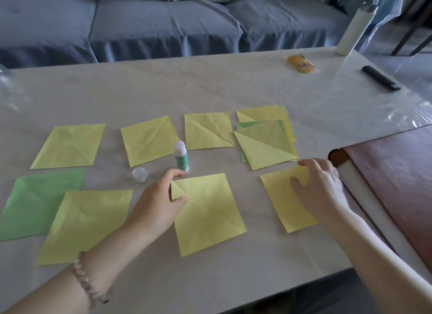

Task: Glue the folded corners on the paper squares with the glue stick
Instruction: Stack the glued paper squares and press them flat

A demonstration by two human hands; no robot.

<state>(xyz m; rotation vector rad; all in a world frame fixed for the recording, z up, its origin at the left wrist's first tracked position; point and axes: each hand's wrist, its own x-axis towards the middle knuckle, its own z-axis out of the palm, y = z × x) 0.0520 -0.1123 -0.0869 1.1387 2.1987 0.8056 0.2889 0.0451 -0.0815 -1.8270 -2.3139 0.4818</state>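
Head view: my left hand [156, 201] pinches the folded corner of the paper square [208, 213] just in front of the uncapped, upright glue stick [181, 155], likely keeping the fold ready for gluing. My right hand [320, 187], fingers loose, steadies a second square [285, 206] further right.

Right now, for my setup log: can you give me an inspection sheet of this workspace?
Surface: pale table under clear film.
Job's things: glue stick upright, uncapped, cap beside it; yellow and green paper squares spread out.
Clutter: yellow packet, black cylinder, white roll.
Fingers: left hand pinches the folded corner of the middle square; right hand rests on the right square.
Cables: nothing seen.
Surroundings: blue sofa behind.
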